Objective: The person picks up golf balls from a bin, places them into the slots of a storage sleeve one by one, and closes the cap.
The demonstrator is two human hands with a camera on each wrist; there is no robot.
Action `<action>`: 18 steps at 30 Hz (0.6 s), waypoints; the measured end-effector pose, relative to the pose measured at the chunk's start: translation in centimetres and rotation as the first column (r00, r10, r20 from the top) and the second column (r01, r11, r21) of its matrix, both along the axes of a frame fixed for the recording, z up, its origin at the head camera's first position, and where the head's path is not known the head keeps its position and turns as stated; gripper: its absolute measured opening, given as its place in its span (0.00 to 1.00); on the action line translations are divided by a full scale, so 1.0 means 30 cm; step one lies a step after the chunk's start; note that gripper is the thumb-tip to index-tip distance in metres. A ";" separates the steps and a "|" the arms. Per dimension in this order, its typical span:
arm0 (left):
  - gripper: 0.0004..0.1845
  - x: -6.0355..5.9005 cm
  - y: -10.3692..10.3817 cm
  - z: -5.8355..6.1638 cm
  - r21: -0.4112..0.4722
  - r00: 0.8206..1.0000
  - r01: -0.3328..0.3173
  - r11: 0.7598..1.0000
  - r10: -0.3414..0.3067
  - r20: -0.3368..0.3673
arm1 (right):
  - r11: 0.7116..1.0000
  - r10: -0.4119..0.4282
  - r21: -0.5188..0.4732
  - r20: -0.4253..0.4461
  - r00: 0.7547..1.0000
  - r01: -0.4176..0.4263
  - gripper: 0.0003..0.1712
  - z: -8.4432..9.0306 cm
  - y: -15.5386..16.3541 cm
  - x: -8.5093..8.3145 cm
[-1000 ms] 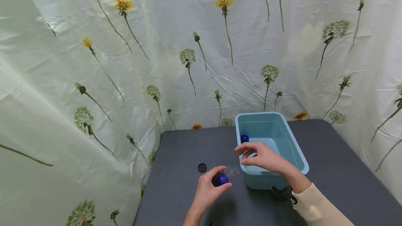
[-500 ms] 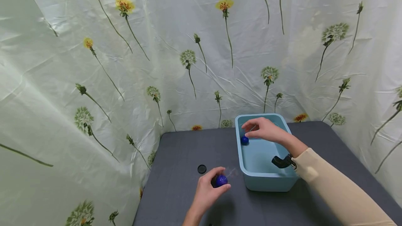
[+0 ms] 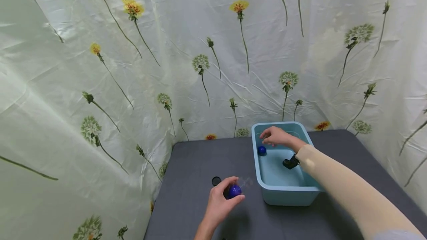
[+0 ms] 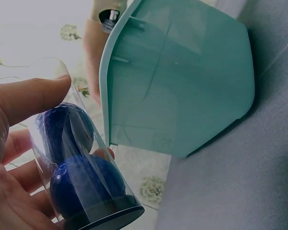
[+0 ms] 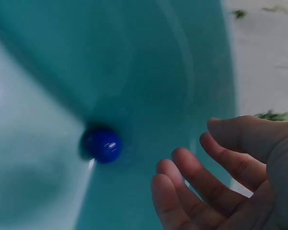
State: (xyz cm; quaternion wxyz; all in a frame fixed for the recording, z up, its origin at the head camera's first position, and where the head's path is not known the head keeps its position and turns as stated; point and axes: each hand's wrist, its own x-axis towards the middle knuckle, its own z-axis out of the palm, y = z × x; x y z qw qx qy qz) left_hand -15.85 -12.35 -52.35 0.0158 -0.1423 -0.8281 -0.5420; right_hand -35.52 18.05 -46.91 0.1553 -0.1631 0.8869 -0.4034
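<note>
Left grip (image 3: 221, 199) clasps tube (image 4: 81, 158) upright, retaining two balls; right grip (image 3: 274, 136), released, hovers above loose ball (image 3: 261, 150) in tub (image 3: 287, 192).

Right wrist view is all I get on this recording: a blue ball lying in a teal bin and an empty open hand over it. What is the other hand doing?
Observer: The left hand holds a clear tube above the grey table, beside the bin.
Operator: Anything inside that tube?
Observer: Two blue balls, stacked on its dark closed end; the other end is open.
Operator: Is its cap around?
Observer: A small black disc lies on the table just beyond the left hand; whether it is the cap I cannot tell.
Operator: Where in the bin is my ball?
Observer: The loose ball lies by the bin's left wall, with the right hand above the far end.
</note>
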 end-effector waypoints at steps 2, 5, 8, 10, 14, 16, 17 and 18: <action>0.26 0.000 -0.003 0.000 -0.002 1.000 -0.002 1.000 0.002 -0.004 | 1.000 0.000 0.023 0.031 1.000 0.000 0.20 -0.026 -0.002 -0.017; 0.26 0.000 -0.004 -0.002 -0.011 1.000 -0.001 1.000 0.001 -0.012 | 0.998 0.006 0.059 0.096 0.995 -0.012 0.22 -0.066 -0.002 -0.035; 0.26 0.001 -0.003 0.000 -0.001 1.000 0.002 1.000 -0.002 -0.015 | 0.994 -0.005 0.111 0.162 0.987 -0.013 0.25 -0.100 0.000 -0.046; 0.26 0.001 -0.002 0.002 0.007 1.000 -0.001 1.000 0.001 -0.010 | 0.988 -0.021 0.155 0.191 0.981 -0.009 0.27 -0.122 0.002 -0.054; 0.25 0.001 -0.005 0.008 0.023 1.000 -0.017 1.000 0.017 0.007 | 0.974 -0.038 0.227 0.211 0.977 -0.011 0.32 -0.161 0.004 -0.067; 0.25 0.002 -0.007 0.009 0.034 1.000 -0.023 0.999 0.023 0.010 | 0.969 -0.034 0.245 0.209 0.977 -0.018 0.34 -0.175 0.003 -0.072; 0.25 0.002 -0.009 0.008 0.036 1.000 -0.027 0.999 0.027 0.011 | 0.969 -0.037 0.248 0.214 0.976 -0.018 0.34 -0.181 0.000 -0.074; 0.26 0.002 -0.011 0.007 0.039 0.999 -0.030 0.999 0.030 0.011 | 0.969 -0.034 0.248 0.216 0.976 -0.021 0.34 -0.185 -0.002 -0.074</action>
